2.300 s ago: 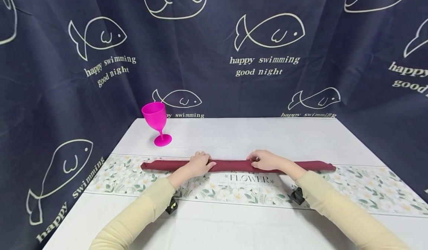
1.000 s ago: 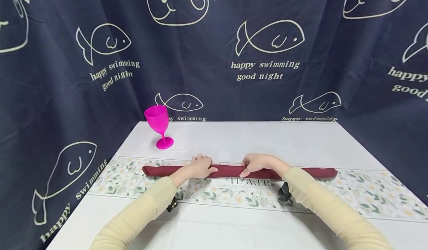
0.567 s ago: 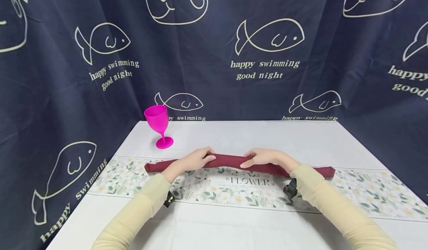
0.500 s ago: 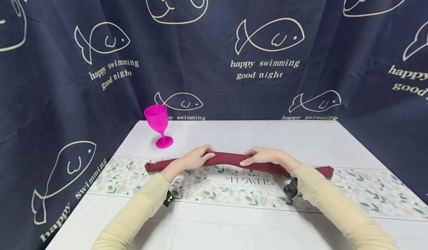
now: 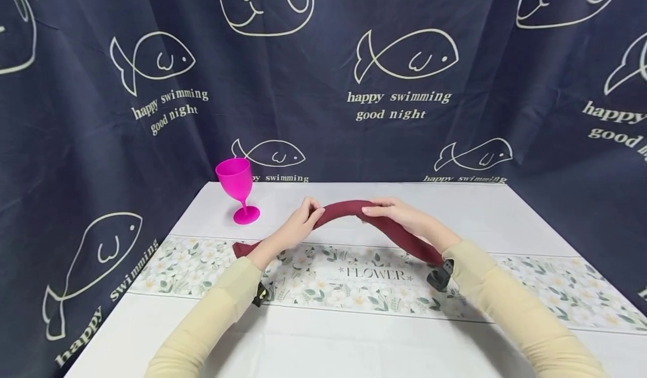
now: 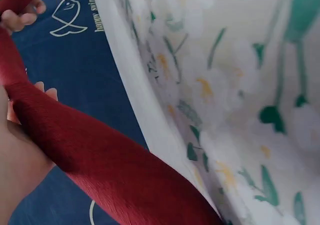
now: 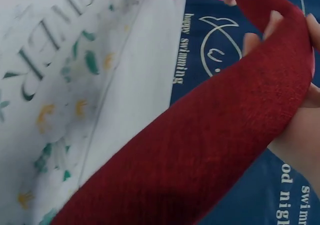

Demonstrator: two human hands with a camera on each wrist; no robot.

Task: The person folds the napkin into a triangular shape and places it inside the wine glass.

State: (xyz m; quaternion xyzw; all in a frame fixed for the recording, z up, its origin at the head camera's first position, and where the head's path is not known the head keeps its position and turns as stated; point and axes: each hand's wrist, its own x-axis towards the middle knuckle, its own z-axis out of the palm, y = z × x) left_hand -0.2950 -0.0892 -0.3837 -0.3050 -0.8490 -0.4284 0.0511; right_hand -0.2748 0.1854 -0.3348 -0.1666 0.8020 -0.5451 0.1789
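A dark red cloth (image 5: 349, 208), rolled into a long tube, arches up over the table between both hands, its ends drooping. My left hand (image 5: 299, 223) grips the roll left of its middle, thumb on the near side. On the other side of the arch, my right hand (image 5: 396, 214) holds it with the thumb along the front. In the left wrist view the cloth (image 6: 105, 145) runs down from the left palm. The right wrist view shows the roll (image 7: 190, 135) crossing the right hand's fingers (image 7: 272, 25). The forearms partly hide both cloth ends in the head view.
A bright pink goblet (image 5: 236, 181) stands upright at the back left of the white table (image 5: 303, 344). Across the table lies a floral strip (image 5: 323, 294) with the word FLOWER. A navy curtain (image 5: 313, 97) with fish drawings hangs behind and at both sides.
Lying nearly straight on the floral strip at first, the rolled cloth has been gripped and raised by both hands. Its middle now bends into a high arch, and its left end has shifted inward.
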